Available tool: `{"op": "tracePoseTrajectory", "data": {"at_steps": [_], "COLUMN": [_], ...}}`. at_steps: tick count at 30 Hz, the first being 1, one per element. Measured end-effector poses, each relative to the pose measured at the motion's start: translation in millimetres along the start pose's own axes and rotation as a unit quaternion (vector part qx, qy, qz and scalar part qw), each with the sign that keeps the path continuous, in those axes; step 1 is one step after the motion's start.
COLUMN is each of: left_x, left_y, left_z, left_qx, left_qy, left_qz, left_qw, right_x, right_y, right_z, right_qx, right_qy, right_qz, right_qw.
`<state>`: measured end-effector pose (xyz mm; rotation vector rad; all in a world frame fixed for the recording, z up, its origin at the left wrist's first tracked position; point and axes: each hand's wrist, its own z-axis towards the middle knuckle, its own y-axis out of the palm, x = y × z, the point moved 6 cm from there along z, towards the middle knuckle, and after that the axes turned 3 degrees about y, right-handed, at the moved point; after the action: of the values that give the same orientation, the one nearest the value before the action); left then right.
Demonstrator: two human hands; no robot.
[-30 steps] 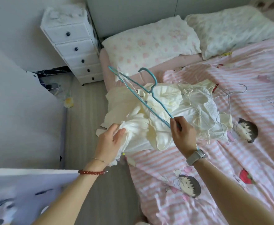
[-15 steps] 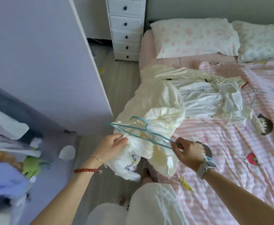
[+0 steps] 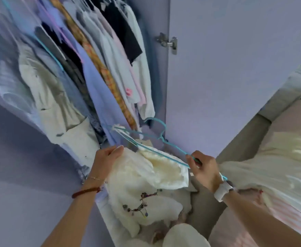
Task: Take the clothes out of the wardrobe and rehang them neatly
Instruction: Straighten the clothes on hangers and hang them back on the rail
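Below the wardrobe's hanging clothes [image 3: 96, 65], my right hand [image 3: 204, 169] pinches the blue hanger [image 3: 151, 139]; my left hand [image 3: 104, 161] grips the cream garment [image 3: 146, 175] draped on it.

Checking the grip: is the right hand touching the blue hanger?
Touching. The head view shows the right hand pinching the blue hanger at its end.

Both forearms reaching forward and up. Left hand [image 3: 107, 162] curled onto pale cloth, beaded bracelet at the wrist. Right hand [image 3: 204, 169] pinching a thin wire between fingertips, watch on the wrist.
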<state>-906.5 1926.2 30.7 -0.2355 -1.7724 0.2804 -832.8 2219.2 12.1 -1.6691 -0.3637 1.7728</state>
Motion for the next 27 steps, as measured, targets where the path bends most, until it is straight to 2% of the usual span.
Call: {"op": "tracePoseTrajectory", "data": {"at_steps": [4,8,12,15,20,23,27], "left_x": [2,26,39,38,31,30,38], "left_y": [-63,-126,-182,-214,-249,-265,-282], "left_z": [-15,-38,-60,-66,-59,-47,-27], "left_qx": [0.099,0.254,0.431,0.508,0.505,0.473,0.462], "left_qy": [-0.017,0.002,-0.007,-0.037,-0.086,-0.103,-0.084], "left_qz": [-0.075,-0.080,-0.111,-0.153,-0.242,-0.255,-0.260], "left_qw": [0.992,0.964,0.895,0.847,0.824,0.837,0.843], "right_x": [-50,-117,-183,-234,-307,-337,-371], "right_y": [40,77,109,129,162,186,214], "right_z": [41,77,98,103,100,99,109], "right_qx": [-0.055,-0.117,-0.177,-0.227,-0.328,-0.370,-0.378], "right_qy": [-0.066,-0.139,-0.174,-0.188,-0.148,-0.101,-0.066], "right_qz": [0.067,0.103,0.152,0.172,0.181,0.191,0.193], "right_qw": [0.994,0.978,0.957,0.940,0.915,0.904,0.903]}}
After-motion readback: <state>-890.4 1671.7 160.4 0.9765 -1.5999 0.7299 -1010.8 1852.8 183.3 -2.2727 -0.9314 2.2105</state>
